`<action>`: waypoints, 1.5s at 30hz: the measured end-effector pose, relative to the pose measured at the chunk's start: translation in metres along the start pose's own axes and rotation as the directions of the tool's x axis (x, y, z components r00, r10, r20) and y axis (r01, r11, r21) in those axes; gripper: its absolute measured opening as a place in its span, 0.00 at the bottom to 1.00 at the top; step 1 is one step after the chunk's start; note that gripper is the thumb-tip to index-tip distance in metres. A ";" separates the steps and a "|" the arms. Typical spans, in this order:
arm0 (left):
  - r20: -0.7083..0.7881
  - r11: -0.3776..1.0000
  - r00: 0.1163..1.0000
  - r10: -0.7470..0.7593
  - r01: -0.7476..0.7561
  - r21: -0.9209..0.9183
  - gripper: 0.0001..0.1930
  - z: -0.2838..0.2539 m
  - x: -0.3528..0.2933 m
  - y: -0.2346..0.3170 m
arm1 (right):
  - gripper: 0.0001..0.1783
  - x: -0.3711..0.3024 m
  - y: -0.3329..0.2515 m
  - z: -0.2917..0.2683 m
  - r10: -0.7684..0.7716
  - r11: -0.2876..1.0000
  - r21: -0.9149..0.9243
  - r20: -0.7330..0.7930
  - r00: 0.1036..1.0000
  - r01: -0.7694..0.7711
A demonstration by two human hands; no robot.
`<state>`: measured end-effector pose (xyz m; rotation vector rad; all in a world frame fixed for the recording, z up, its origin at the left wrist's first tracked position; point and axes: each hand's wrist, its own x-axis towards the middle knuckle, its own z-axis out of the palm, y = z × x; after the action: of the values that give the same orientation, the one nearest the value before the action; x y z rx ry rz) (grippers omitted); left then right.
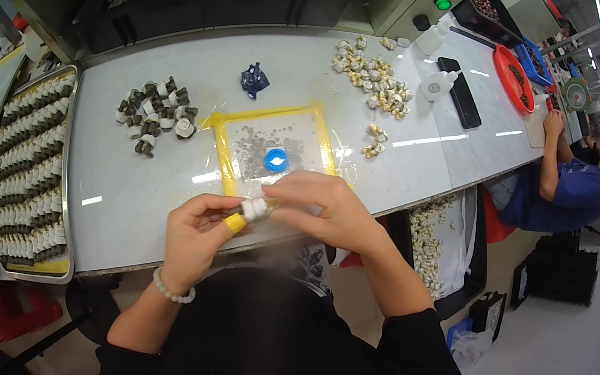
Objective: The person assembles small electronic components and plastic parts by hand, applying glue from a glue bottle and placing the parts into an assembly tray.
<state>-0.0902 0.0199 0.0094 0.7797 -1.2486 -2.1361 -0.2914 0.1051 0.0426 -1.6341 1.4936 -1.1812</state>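
Observation:
Over the near edge of the table, my left hand [197, 232], with yellow tape round the thumb, pinches a small white-and-dark figurine piece [254, 210]. My right hand [328, 210] is slightly blurred, its fingers closed at the far end of that piece. A yellowish bit shows at those fingertips, too small to make out. Just beyond my hands, a round blue cap [276, 160] with white inside sits on a clear sheet edged with yellow tape [222, 154]. Left of the sheet lies a pile of dark-and-white pieces [156, 114]; small white-and-yellow pieces [371, 78] are scattered at the far right.
Metal trays with rows of figurine pieces [39, 165] stand at the left. Behind the table is a dark bin of pieces [209, 19]. White squeeze bottles [438, 86] and a black phone [458, 93] lie right. A co-worker in blue [569, 187] sits at the far right.

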 end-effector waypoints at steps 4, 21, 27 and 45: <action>-0.041 0.711 0.882 0.469 -0.350 0.609 0.12 -0.040 -0.017 0.010 | 0.10 -0.016 0.016 -0.039 0.075 0.915 -0.334 -0.412 0.908 -0.227; 0.022 0.059 0.861 0.508 -0.061 0.996 0.14 -0.062 0.037 0.061 | 0.10 -0.015 0.034 -0.047 0.101 0.838 -0.463 -0.391 0.915 -0.290; -0.034 0.157 0.878 0.477 -0.047 0.986 0.16 -0.069 0.039 0.060 | 0.10 -0.011 0.038 -0.041 0.009 0.800 -0.545 -0.408 0.913 -0.252; 0.017 0.973 0.998 0.056 -0.051 -0.223 0.17 0.001 0.008 0.010 | 0.10 0.038 0.009 -0.016 -0.103 0.752 -0.649 0.054 0.993 0.113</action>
<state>-0.0947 0.0109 0.0168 0.6199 -1.0062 -2.1995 -0.3115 0.0686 0.0483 -2.1966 1.9643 -0.7160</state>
